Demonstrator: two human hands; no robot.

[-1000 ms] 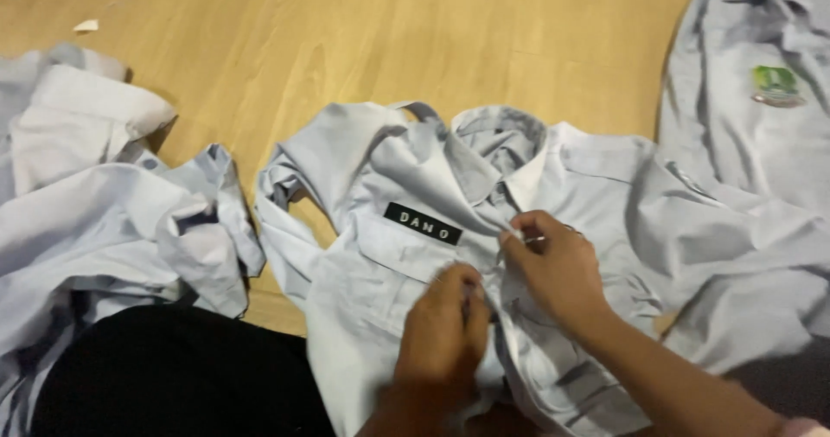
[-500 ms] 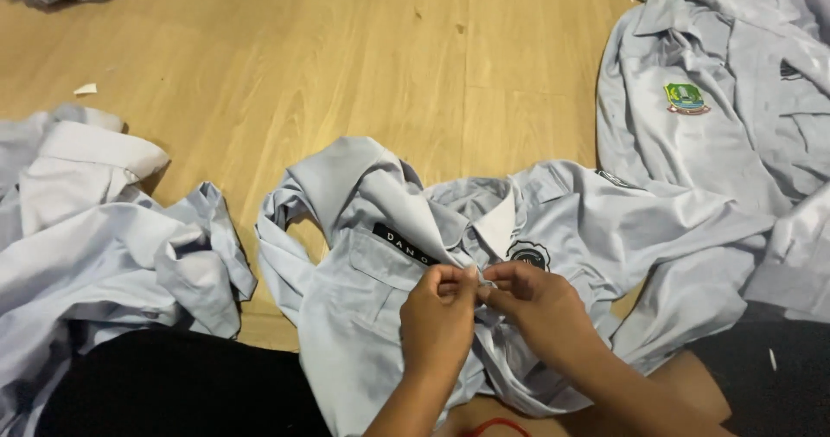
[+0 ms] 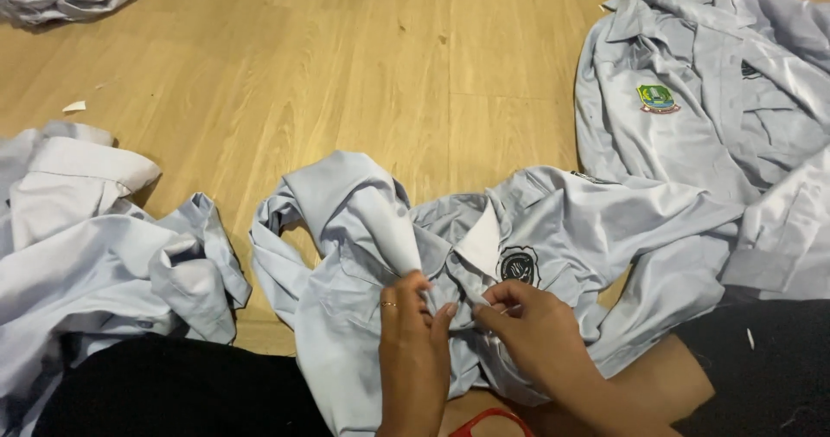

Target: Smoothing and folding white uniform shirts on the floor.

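Lying collar-away on the floor (image 3: 363, 74), the shirt (image 3: 553, 229) is pinched at its front by both hands — left hand (image 3: 415, 350), right hand (image 3: 536, 338).

No packages, signs or screens are in view; the only label-type items are two sewn badges. A round black-and-white badge (image 3: 519, 265) sits on the chest of the pale grey shirt (image 3: 605, 229) at centre, just above the right hand (image 3: 532, 333). A shield-shaped green, yellow and blue badge (image 3: 657, 98) sits on the second grey shirt (image 3: 692, 143) at upper right.
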